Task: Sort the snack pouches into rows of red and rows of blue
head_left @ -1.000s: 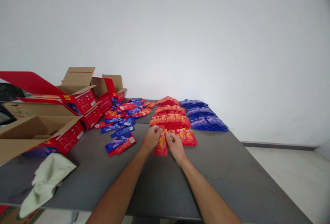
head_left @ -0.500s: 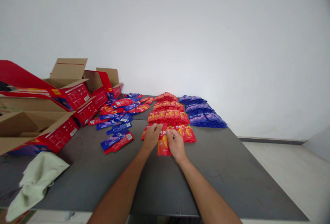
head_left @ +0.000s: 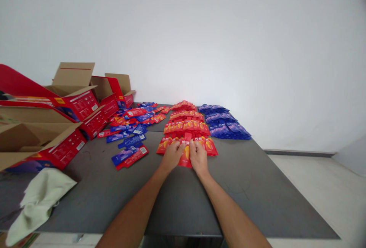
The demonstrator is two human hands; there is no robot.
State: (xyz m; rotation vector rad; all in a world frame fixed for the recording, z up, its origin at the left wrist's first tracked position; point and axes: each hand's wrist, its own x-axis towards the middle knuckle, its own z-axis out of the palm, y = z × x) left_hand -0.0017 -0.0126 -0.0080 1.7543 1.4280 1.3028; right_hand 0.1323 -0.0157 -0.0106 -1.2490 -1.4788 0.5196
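A red packet (head_left: pixel 185 158) with orange fruit print is held between my two hands, at the front of the red packet rows. My left hand (head_left: pixel 172 156) grips its left edge with fingers closed. On its right edge, my right hand (head_left: pixel 198 156) is closed too, the thumb lying on the front. Just behind are rows of overlapping red packets (head_left: pixel 187 127), stacked back toward the wall. Rows of blue packets (head_left: pixel 228 130) lie to their right. My fingertips behind the held packet are hidden.
To the left lies a loose heap of red and blue flat cartons (head_left: pixel 134 120). Open red cardboard boxes (head_left: pixel 67 151) stand at the far left, with a pale green cloth (head_left: pixel 42 198) in front. The dark table (head_left: pixel 257 198) ends at the right above a light floor.
The held packet has moved slightly up and to the right, toward the front row. My left hand has shifted lower and rightward along it, and my right hand has moved slightly right.
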